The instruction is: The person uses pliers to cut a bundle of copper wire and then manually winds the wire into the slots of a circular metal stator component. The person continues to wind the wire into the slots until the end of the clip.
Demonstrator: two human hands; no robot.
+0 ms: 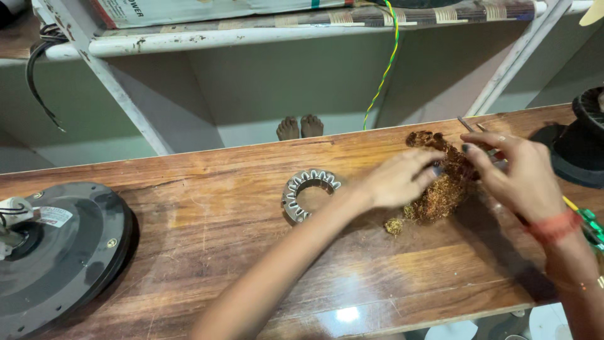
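My left hand [397, 178] and my right hand [513, 171] meet over a tangled wad of thin copper wire [440, 182] on the wooden tabletop [207, 239]. The fingertips of both hands pinch into the wad, left from its left side, right from its right. Slim metal pliers [470, 126] stick out past my right fingers; their grip is hidden. A bare ring-shaped metal stator core [308, 192] with slotted teeth lies flat just left of my left hand. A red thread band circles my right wrist.
A round dark motor housing [60, 252] lies at the table's left end. Another black round part [582, 148] sits at the right edge, with a green-handled tool [588, 223] near it. Behind the table stands a white metal frame [126, 101] with a yellow-green wire [385, 69]; someone's toes [300, 127] show beyond.
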